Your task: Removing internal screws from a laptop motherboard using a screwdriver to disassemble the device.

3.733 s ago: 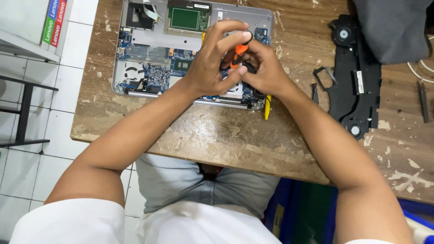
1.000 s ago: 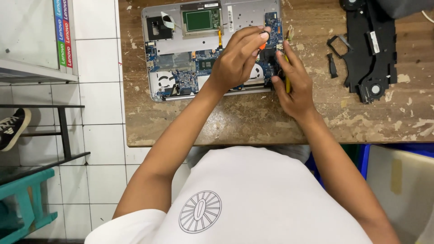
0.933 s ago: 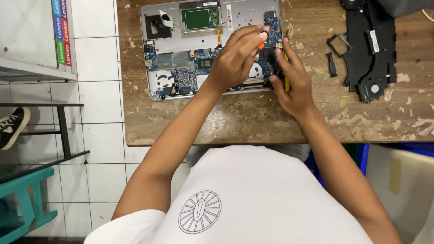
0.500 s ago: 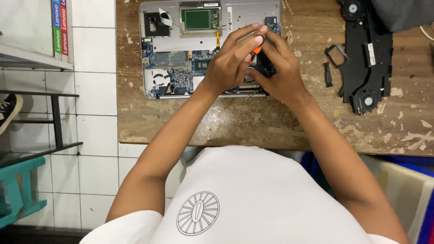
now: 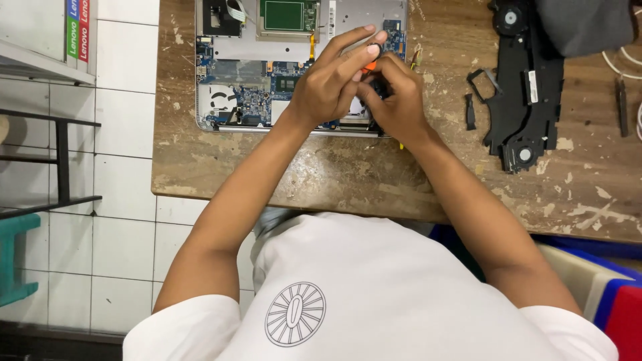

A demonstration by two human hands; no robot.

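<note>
Well, the opened laptop (image 5: 267,67) lies bottom-up at the far edge of the worn wooden table (image 5: 301,174), its cover already off and the blue circuit board, the cooling fan and a green module all bare to view. Off to the right sits a black plastic frame with round speaker-like parts (image 5: 525,93), and just beside it a small black bracket (image 5: 470,110), so by the look of it a fair part of the stripping-down is done. What is left, I judge, is the right-hand end of the board, because both hands are bunched together right there. Left hand (image 5: 331,83) reaches in from the near side, wrist bent, fingers curled narrow with the tips pinched on an orange-handled tool, probably a small screwdriver (image 5: 368,66). Right hand (image 5: 394,100) comes across from the other side, knuckles up, fingers closed around something dark at the board's edge; what exactly it grips is hidden under the fingers. Both forearms angle inward from the body and meet over the laptop's right corner. A slim yellow-tipped tool (image 5: 416,57) peeks out just past the right hand, lying on the table.
</note>
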